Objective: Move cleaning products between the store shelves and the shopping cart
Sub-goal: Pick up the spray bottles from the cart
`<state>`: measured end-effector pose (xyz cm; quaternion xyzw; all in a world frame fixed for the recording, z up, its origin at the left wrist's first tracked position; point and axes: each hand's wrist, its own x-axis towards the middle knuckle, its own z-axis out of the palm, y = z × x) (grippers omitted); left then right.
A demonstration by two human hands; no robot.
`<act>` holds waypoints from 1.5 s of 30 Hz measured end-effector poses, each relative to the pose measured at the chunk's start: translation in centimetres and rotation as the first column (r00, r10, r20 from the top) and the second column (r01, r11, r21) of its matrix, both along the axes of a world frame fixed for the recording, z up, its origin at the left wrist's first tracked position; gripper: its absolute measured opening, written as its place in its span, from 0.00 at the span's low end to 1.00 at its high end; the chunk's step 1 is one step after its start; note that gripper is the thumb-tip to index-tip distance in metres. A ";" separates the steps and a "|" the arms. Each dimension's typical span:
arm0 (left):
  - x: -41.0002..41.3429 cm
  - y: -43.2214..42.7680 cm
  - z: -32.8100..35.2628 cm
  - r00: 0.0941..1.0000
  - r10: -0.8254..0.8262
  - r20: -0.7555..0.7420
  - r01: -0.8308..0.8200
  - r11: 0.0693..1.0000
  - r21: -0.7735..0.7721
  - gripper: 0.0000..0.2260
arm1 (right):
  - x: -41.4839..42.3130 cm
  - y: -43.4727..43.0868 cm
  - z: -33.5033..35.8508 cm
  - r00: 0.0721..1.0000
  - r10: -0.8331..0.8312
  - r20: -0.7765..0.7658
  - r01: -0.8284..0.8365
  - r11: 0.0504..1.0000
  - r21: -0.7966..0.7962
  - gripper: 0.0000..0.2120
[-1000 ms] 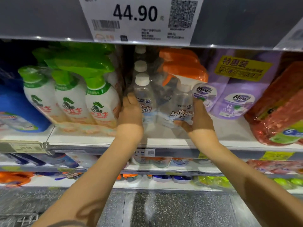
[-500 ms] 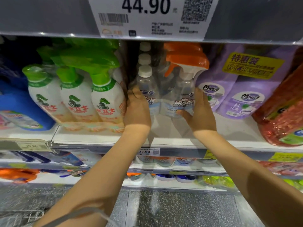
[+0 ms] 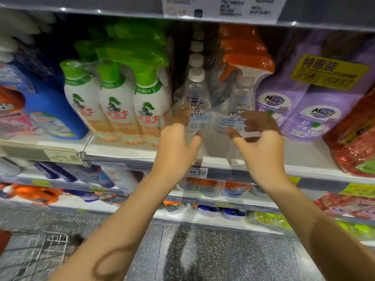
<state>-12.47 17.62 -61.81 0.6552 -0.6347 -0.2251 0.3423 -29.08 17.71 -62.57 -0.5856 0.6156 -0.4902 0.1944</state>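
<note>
Behind fingers (image 3: 258, 118), bottle pack (image 3: 197, 102), possibly wrapped

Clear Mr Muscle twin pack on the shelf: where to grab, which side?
Grip the twin pack at its label-height bodies, one hand on each outer flank, coming from the front. It stands upright; green-capped bottles crowd its left, purple pouches its right, and the orange trigger sits close under the upper shelf, so a top grasp looks cramped.

A clear, shrink-wrapped twin pack (image 3: 215, 106) stands upright mid-frame on the white shelf (image 3: 304, 157). One bottle has a white cap, the other an orange trigger. The wire cart (image 3: 40, 252) shows lower left.
</note>
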 end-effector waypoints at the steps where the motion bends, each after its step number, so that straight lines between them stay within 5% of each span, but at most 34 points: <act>1: 0.6 0.8 0.1 0.998 -0.021 -0.067 0.020 1.000 -0.014 0.12 | 0.4 0.7 0.8 0.999 0.043 0.007 -0.043 0.999 0.004 0.14; 7: 3.6 8.6 4.1 0.821 -0.050 -0.569 0.019 0.998 -0.060 0.14 | 4.0 6.3 4.3 0.920 0.362 0.153 -0.361 0.932 -0.032 0.14; 17: 14.7 20.5 5.3 0.776 0.230 -0.588 -0.368 0.921 -0.125 0.19 | 16.5 13.4 6.1 0.676 0.704 0.218 -0.720 0.694 -0.010 0.17; 26: 28.3 34.6 5.8 0.610 0.512 -0.605 -0.713 0.687 -0.138 0.19 | 33.2 21.8 6.6 0.363 0.903 0.230 -0.928 0.373 -0.003 0.18; 33: 38.9 49.0 4.0 0.294 0.770 -0.567 -0.939 0.344 -0.019 0.19 | 47.1 31.5 6.5 0.079 0.974 0.213 -0.997 0.077 0.020 0.20; 40: 45.2 57.4 -0.2 0.099 0.893 -0.438 -0.989 0.136 0.055 0.11 | 56.2 39.1 3.8 -0.116 0.973 0.199 -0.966 -0.157 0.206 0.20; 45: 49.1 59.4 -8.6 -0.228 0.852 -0.471 -0.933 -0.053 0.355 0.12 | 61.9 42.3 -0.9 -0.258 0.955 0.145 -0.861 -0.295 0.414 0.14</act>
